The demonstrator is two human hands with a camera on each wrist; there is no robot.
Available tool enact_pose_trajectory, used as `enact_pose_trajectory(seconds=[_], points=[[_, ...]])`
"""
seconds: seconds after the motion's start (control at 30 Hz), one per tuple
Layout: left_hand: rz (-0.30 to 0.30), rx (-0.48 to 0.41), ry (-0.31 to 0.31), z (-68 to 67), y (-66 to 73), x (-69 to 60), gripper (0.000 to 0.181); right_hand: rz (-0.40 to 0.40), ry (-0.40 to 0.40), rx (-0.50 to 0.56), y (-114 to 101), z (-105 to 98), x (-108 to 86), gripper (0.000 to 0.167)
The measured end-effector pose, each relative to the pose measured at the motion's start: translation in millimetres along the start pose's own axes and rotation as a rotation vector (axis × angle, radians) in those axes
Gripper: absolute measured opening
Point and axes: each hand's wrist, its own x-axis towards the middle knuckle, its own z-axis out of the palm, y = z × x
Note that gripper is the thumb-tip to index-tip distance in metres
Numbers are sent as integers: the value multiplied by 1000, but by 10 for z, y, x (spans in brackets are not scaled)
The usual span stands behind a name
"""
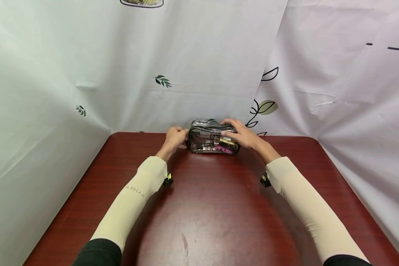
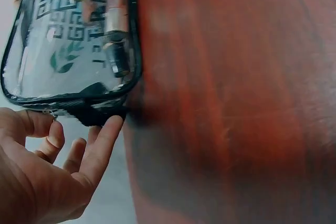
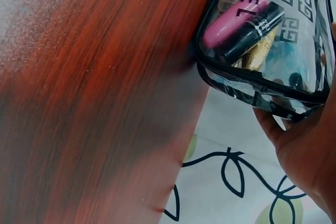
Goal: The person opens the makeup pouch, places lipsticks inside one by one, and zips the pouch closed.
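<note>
A clear toiletry pouch [image 1: 199, 139] with black trim and printed lettering stands at the far edge of the table. Through its side show a pink tube [image 3: 231, 24], a black tube [image 3: 249, 35], a gold item [image 3: 258, 55] and a lipstick-like tube [image 2: 116, 24]. At the pouch's left end, my left hand [image 1: 175, 139] pinches the small zipper pull [image 2: 51, 113] between thumb and index finger; its other fingers reach toward the black end tab. My right hand [image 1: 247, 137] grips the pouch's upper right end, thumb in front and fingers over the top.
The reddish-brown wooden table [image 1: 212, 207] ends just behind the pouch. White fabric [image 1: 199, 55] with leaf prints hangs behind the table and along both sides.
</note>
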Motion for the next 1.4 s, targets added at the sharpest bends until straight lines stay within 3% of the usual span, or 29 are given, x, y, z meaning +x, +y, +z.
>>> enact_pose_trajectory(seconds=[0.07,0.1,0.17,0.47,0.77,1.1,1.4], points=[[-29,-49,-16,12,-34,-37,40,-4,0,12,1,8,8,58],[-51,-64,-14,15,66,-189,38,-7,-1,16,2,12,13,59],[-69,-112,-20,18,39,-215,36,-14,-5,29,-1,16,19,60],[-148,-137,-98,-24,20,-221,29,-38,-3,66,9,6,38,60],[-175,-127,-113,-64,45,-252,27,-47,6,72,-10,23,37,62],[-147,10,-186,-141,75,-222,38,-21,28,131,-14,40,6,67],[-98,126,-263,-225,109,-233,45,-22,67,117,-39,51,-28,68]])
